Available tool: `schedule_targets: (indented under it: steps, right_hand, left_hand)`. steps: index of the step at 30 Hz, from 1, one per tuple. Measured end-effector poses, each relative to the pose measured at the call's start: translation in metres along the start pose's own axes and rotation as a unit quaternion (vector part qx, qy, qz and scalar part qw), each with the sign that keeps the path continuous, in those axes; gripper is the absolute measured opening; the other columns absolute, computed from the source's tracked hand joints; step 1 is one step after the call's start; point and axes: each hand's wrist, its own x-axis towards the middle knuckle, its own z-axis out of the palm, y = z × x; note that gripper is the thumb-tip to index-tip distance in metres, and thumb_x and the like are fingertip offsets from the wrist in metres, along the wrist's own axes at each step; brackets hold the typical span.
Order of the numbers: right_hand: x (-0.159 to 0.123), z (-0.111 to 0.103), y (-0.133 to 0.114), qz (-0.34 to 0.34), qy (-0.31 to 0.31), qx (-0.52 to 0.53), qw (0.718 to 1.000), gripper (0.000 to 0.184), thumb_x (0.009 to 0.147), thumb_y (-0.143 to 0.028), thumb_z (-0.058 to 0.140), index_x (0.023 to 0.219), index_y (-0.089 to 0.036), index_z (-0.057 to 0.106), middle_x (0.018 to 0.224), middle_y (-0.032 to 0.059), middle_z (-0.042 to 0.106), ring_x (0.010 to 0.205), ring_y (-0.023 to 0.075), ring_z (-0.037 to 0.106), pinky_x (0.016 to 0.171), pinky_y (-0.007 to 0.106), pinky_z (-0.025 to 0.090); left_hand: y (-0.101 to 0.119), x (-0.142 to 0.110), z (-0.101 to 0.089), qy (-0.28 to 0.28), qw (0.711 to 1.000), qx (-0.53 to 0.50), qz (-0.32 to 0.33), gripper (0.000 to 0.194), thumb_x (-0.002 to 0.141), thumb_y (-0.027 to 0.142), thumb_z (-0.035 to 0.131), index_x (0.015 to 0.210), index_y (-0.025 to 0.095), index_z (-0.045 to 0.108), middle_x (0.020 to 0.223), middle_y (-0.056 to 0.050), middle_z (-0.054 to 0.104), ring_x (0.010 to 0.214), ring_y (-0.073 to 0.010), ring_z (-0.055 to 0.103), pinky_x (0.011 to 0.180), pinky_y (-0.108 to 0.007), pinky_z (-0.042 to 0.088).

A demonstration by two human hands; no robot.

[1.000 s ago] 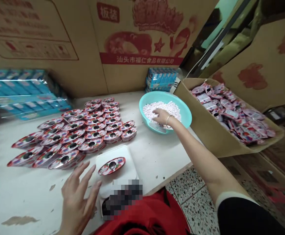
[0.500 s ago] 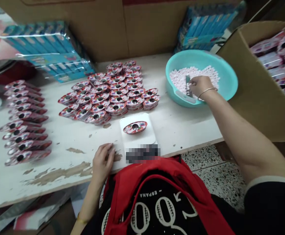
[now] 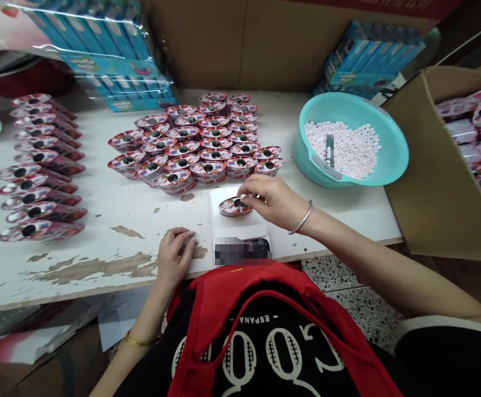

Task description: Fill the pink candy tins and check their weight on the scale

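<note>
My right hand [image 3: 275,201] is pinched over a red-and-white oval pouch [image 3: 228,207], with a small white candy [image 3: 243,197] at its fingertips beside the pouch's dark round opening. That pouch stands on a white kitchen scale [image 3: 240,227], whose display is partly blurred out. To the left of the scale, my left hand [image 3: 176,256] rests on the table edge with loosely bent fingers, thumb apart, holding nothing. A turquoise bowl [image 3: 350,179] holds many white candies [image 3: 358,146]. A narrow grey-green scoop [image 3: 331,150] lies among them.
Several matching pouches [image 3: 215,143] stand grouped behind the scale. More pouches [image 3: 37,212] line the table's left. Blue wrapped packs [image 3: 112,60] and further blue packs [image 3: 366,58] stand at the back. A cardboard box [image 3: 426,165] of pouches is at the right.
My right hand dipped into the bowl, then came left to the pouch on the scale, leaving the scoop in the candies. My left hand dropped onto the table edge. The view tilted down.
</note>
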Motion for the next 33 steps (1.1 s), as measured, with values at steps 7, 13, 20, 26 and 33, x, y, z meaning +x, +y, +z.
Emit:
schedule_targets:
  steps: [7,13,20,26,33]
  right_hand:
    - [0.002,0.004,-0.002,0.015,-0.069,-0.084,0.994,0.021,0.09,-0.007,0.05,0.095,-0.015,0.068,0.101,0.0102,0.063,0.093,0.019,0.058,0.082,0.032,0.047]
    - [0.004,0.0,-0.005,0.002,-0.066,-0.035,0.997,0.02,0.089,-0.007,0.051,0.093,-0.015,0.069,0.098,0.0103,0.066,0.094,0.0203,0.06,0.086,0.035,0.047]
    - [0.005,-0.004,-0.005,0.12,0.057,0.227,0.965,0.005,0.082,-0.023,0.07,0.087,-0.02,0.07,0.084,0.0028,0.066,0.077,0.0156,0.061,0.068,0.03,0.052]
    - [0.0,-0.005,0.004,0.2,0.142,0.332,0.911,0.012,0.079,-0.022,0.075,0.088,-0.018,0.068,0.085,0.0025,0.062,0.074,0.0122,0.062,0.059,0.023,0.051]
    - [-0.005,0.016,0.001,0.202,0.155,0.331,0.909,0.009,0.081,-0.017,0.07,0.089,-0.019,0.068,0.077,0.0009,0.063,0.073,0.0131,0.063,0.063,0.025,0.054]
  left_hand:
    - [0.001,-0.002,0.0,-0.004,1.0,0.008,-0.011,0.019,0.087,0.028,0.056,0.101,0.02,0.067,0.102,-0.008,0.061,0.098,-0.0203,0.06,0.088,-0.037,0.049]
    - [0.001,-0.001,0.002,0.006,1.0,0.015,0.004,0.018,0.088,0.028,0.056,0.101,0.02,0.066,0.101,-0.007,0.061,0.097,-0.0198,0.06,0.086,-0.036,0.048]
    - [0.007,0.0,0.002,-0.001,1.0,0.025,-0.009,0.017,0.088,0.029,0.056,0.098,0.019,0.066,0.1,-0.008,0.06,0.097,-0.0203,0.059,0.087,-0.037,0.047]
    - [0.008,0.0,0.004,0.003,1.0,0.021,-0.017,0.017,0.087,0.029,0.056,0.097,0.019,0.066,0.099,-0.007,0.059,0.097,-0.02,0.058,0.089,-0.038,0.046]
    - [0.01,0.0,0.004,0.001,1.0,0.018,-0.017,0.018,0.087,0.029,0.056,0.098,0.019,0.066,0.1,-0.007,0.058,0.098,-0.0202,0.057,0.089,-0.038,0.046]
